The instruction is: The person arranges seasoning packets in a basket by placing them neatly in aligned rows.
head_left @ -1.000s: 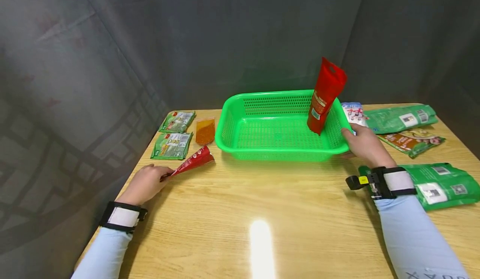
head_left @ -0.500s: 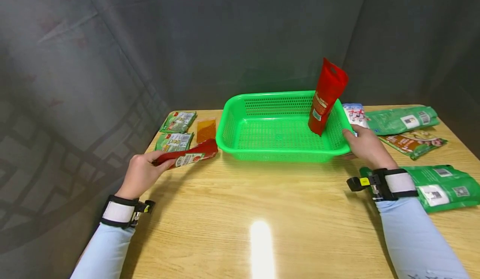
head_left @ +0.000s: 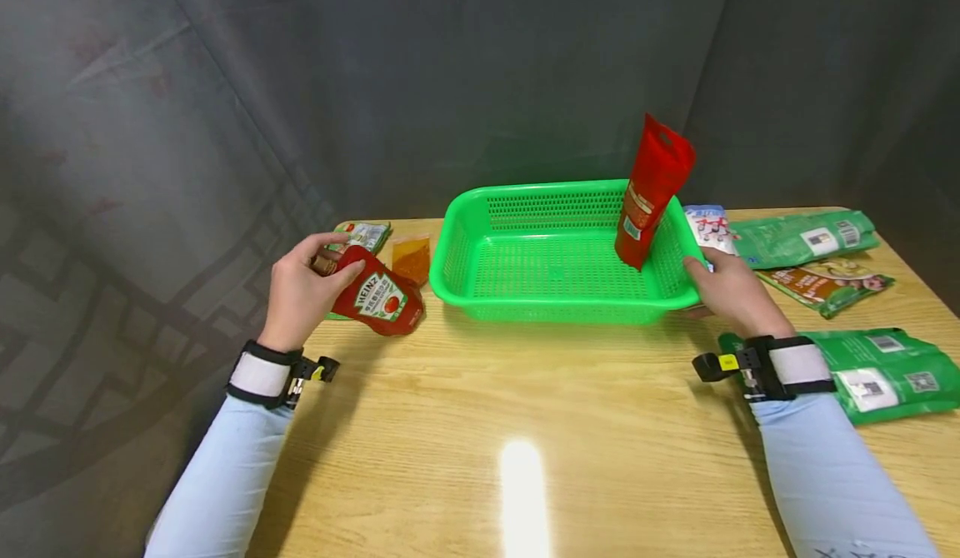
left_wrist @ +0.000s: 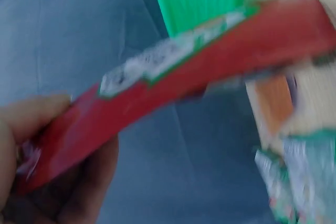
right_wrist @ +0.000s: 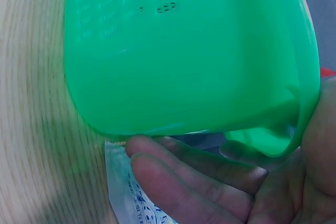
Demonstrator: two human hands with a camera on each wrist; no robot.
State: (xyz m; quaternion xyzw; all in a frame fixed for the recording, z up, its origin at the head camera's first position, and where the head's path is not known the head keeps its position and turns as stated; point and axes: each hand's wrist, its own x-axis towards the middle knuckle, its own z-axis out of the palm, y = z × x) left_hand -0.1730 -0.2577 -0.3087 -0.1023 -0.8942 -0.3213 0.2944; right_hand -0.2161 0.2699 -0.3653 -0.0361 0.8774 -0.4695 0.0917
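Observation:
My left hand [head_left: 302,293] pinches a red Heinz ketchup pouch [head_left: 381,296] by its narrow capped end, the label facing up toward me. In the left wrist view the pouch [left_wrist: 199,72] appears nearly edge-on, with thumb and fingers on opposite sides. My right hand [head_left: 738,290] grips the right end of a green plastic basket [head_left: 555,301], thumb over the rim. Seen from the right wrist, the fingers [right_wrist: 184,182] reach beneath that rim along the outer wall. Inside the basket, a red pouch [head_left: 651,187] stands tilted in the right end.
Left of the basket lie an orange-filled packet [head_left: 411,260] and a green packet [head_left: 365,235], partly covered by the left hand. On the right are a white packet [head_left: 707,223], a green pouch [head_left: 802,239], a brown packet [head_left: 825,286] and a larger green pouch [head_left: 892,371].
The left hand has lifted the ketchup pouch upward from the table's left side and turned its label to face me. My right hand and the basket have stayed in place.

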